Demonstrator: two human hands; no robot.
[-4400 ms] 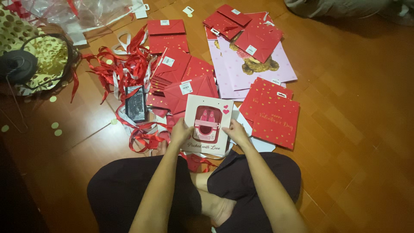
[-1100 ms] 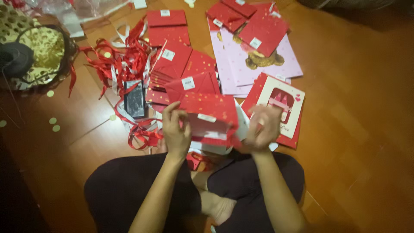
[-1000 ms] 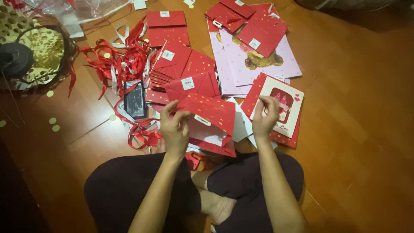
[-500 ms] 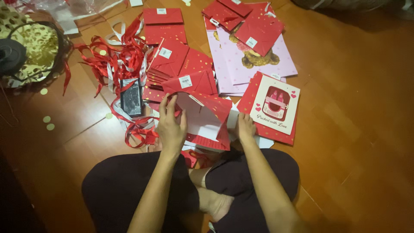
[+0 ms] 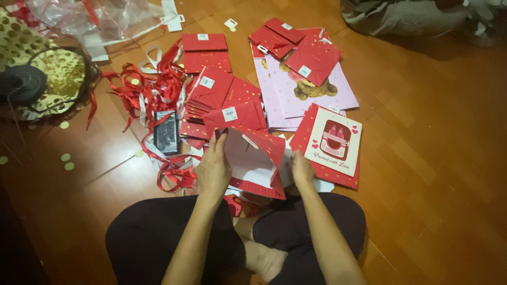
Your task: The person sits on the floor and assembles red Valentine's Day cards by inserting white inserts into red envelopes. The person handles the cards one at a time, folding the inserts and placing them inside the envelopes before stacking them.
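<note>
so l hand (image 5: 214,171) + r hand (image 5: 302,170) grip red paper bag (image 5: 253,163) at near centre, mouth spread open, nothing inside yet; gift box (image 5: 334,140) waits just right; flat bags (image 5: 222,103) unopened beyond.

Dim warm light, dark left edge, slight blur.

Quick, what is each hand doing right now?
Left hand: closed on the edge of the red paper bag, holding it open.
Right hand: gripping the same bag's other side.
</note>
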